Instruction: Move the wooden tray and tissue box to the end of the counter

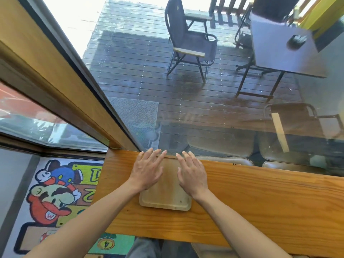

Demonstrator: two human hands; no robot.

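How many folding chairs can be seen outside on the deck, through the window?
2. One folding chair stands on the deck at top centre, left of the outdoor table. A second is at the right, nearer the glass, partly veiled by reflections. Others may be hidden.

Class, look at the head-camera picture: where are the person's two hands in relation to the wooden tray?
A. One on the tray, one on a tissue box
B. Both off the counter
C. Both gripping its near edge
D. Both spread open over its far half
D: the left hand and right hand lie open, fingers spread, over the far half of the wooden tray on the counter.
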